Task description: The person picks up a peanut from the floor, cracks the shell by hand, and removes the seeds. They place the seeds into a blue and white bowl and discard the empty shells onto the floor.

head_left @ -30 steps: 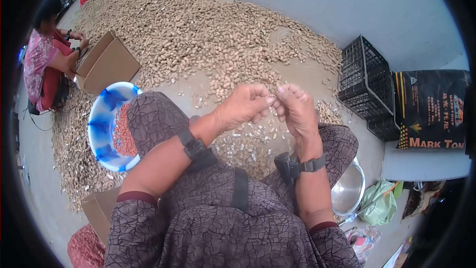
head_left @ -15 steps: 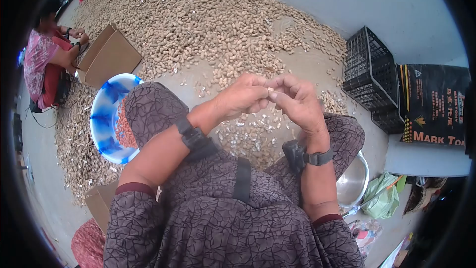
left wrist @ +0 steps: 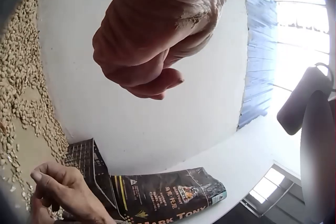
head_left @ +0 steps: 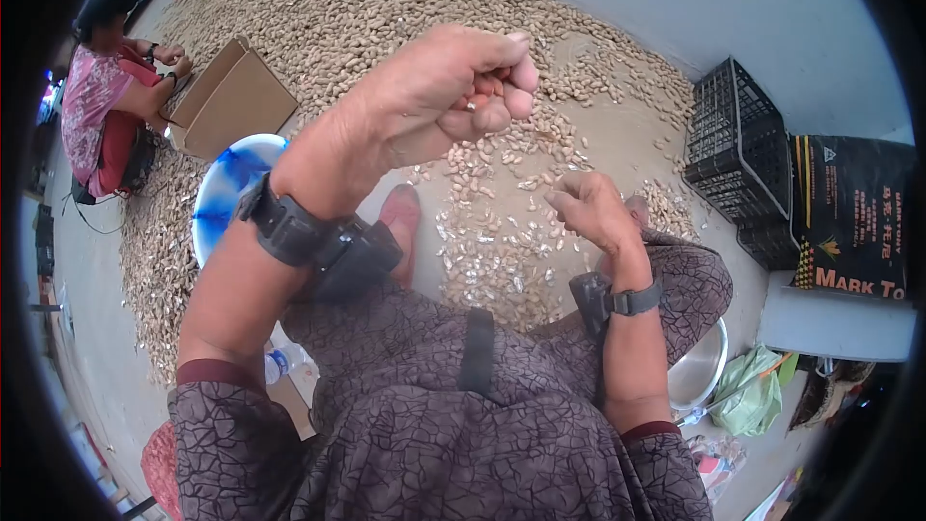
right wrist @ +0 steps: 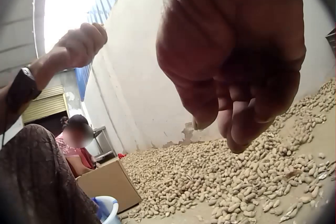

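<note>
My left hand [head_left: 453,87] is raised over the peanut heap, its fingers curled around several reddish shelled peanuts [head_left: 487,87] that show in the palm. In the left wrist view the curled fingers hide these peanuts. Lower and to the right, my right hand [head_left: 593,207] hangs with loosely bent fingers above the floor, and nothing shows in its grasp. Under the hands lie unshelled peanuts and broken shells [head_left: 492,270]. A blue-and-white basin [head_left: 217,198] stands left of my knee, partly covered by my left forearm.
The big heap of unshelled peanuts [head_left: 386,29] spreads to the wall. Another person [head_left: 101,116] sits at the left by a cardboard box [head_left: 236,101]. At the right are a black crate [head_left: 719,130], a black printed sack [head_left: 854,212] and a metal bowl [head_left: 709,367].
The hands were together at a small piece and have parted. My left hand has risen and turned, so kernels in its palm show; the right has dropped slightly. The left knee has moved, uncovering a foot.
</note>
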Demonstrator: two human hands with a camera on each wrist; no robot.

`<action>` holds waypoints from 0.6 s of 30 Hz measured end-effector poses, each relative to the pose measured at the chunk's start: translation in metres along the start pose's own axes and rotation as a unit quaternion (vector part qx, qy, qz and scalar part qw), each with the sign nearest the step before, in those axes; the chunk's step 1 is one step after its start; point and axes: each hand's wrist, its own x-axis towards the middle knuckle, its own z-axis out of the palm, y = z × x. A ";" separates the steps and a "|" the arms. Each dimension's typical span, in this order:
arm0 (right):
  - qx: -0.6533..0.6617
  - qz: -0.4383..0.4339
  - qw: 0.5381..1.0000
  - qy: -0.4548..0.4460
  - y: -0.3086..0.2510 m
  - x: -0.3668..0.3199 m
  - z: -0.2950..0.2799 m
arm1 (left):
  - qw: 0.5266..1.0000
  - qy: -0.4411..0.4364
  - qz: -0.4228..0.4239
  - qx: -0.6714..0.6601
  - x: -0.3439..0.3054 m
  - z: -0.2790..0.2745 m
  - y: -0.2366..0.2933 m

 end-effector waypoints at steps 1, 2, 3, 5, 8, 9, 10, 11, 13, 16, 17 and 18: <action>0.049 0.031 0.998 0.009 0.008 0.005 0.004 | 1.000 -0.008 0.016 0.009 -0.001 -0.001 0.006; 0.096 0.062 0.993 0.018 0.015 0.009 0.007 | 0.999 -0.016 0.033 0.017 0.000 -0.004 0.008; 0.094 0.064 0.993 0.016 0.018 0.013 0.008 | 0.999 -0.022 0.038 0.014 0.003 -0.009 0.007; 0.088 0.125 0.988 -0.010 0.022 0.019 0.011 | 0.999 -0.017 0.027 -0.004 0.009 -0.017 0.006; 0.150 0.199 0.967 -0.052 0.032 0.030 0.021 | 0.999 0.011 0.017 -0.041 0.020 -0.029 -0.001; 0.146 0.205 0.966 -0.057 0.038 0.034 0.028 | 0.998 0.034 0.019 -0.055 0.024 -0.032 -0.004; 0.150 0.215 0.964 -0.051 0.047 0.039 0.035 | 0.997 0.037 0.016 -0.061 0.026 -0.035 -0.005; 0.155 0.224 0.961 -0.046 0.056 0.046 0.043 | 0.994 0.054 0.009 -0.093 0.027 -0.036 -0.006; 0.163 0.242 0.955 -0.050 0.068 0.060 0.064 | 0.991 0.071 0.008 -0.110 0.023 -0.039 -0.002; 0.188 0.239 0.951 -0.053 0.098 0.081 0.105 | 0.984 0.072 0.007 -0.160 0.015 -0.049 0.008; 0.135 0.191 0.972 -0.040 0.109 0.088 0.120 | 0.978 0.085 0.005 -0.191 0.012 -0.053 0.010; 0.083 0.141 0.986 -0.026 0.121 0.093 0.136 | 0.977 0.093 0.002 -0.193 0.010 -0.056 0.011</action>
